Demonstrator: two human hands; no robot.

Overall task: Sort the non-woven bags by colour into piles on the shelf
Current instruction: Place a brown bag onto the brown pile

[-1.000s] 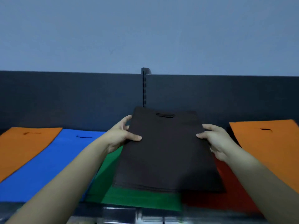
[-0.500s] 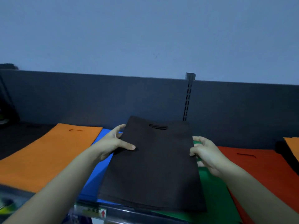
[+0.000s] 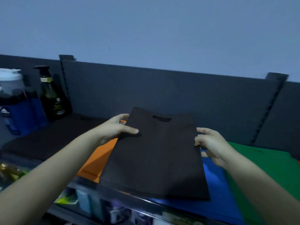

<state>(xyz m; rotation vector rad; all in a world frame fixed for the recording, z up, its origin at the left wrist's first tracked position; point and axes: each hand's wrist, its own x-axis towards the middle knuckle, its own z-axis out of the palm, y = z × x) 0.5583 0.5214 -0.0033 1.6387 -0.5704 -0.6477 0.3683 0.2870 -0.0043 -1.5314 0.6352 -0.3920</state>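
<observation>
Dim, bluish light — soft motion blur (edges worst).

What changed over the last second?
The stack of dark bags moved left, from above the green pile to above the orange pile and blue pile. The left hand and right hand kept gripping its side edges.

A flat stack of black bags [image 3: 155, 156], handle slots toward the back, hovers tilted over the shelf [image 3: 21, 161] front edge. Beneath it lie an orange pile [image 3: 97, 158] on the left and a blue pile [image 3: 215, 192] on the right. A green pile [image 3: 259, 159] lies further right and a dark pile [image 3: 48, 137] toward the left end.
</observation>
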